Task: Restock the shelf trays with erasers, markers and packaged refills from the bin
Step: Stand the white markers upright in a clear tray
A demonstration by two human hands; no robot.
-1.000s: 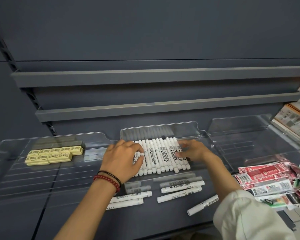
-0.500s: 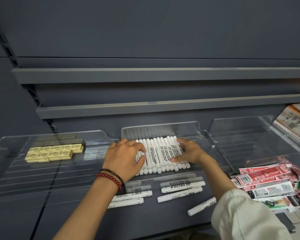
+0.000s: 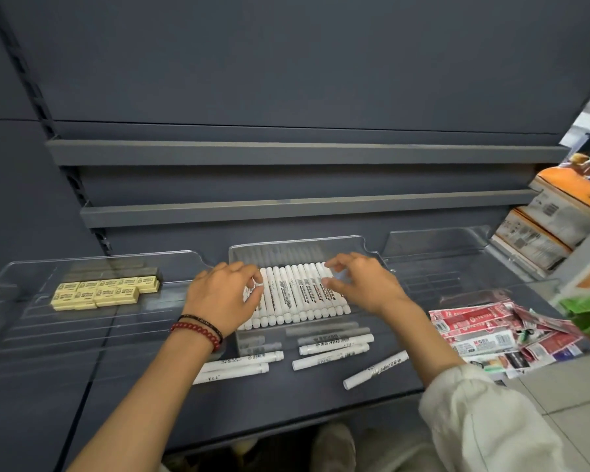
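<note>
A row of white markers (image 3: 298, 294) lies side by side in the clear middle tray (image 3: 297, 249). My left hand (image 3: 222, 298) is at the row's left end, fingers and thumb curled around the leftmost markers. My right hand (image 3: 363, 284) hovers over the right end with its fingers loosely bent, holding nothing. Several loose white markers (image 3: 332, 352) lie on the shelf in front of the tray. Yellow erasers (image 3: 106, 291) sit in the clear left tray (image 3: 21, 301). Red and white packaged refills (image 3: 481, 330) are piled at the right.
An empty-looking clear tray (image 3: 457, 253) stands to the right of the middle one. Boxed goods (image 3: 552, 226) are stacked on the neighbouring shelf at far right. Two dark shelf rails (image 3: 304, 153) run above the trays. The shelf's front edge (image 3: 286, 427) is just below the loose markers.
My right hand has lifted off the right end of the marker row and bent its fingers. My left hand has stayed at the left end. The view has shifted slightly.
</note>
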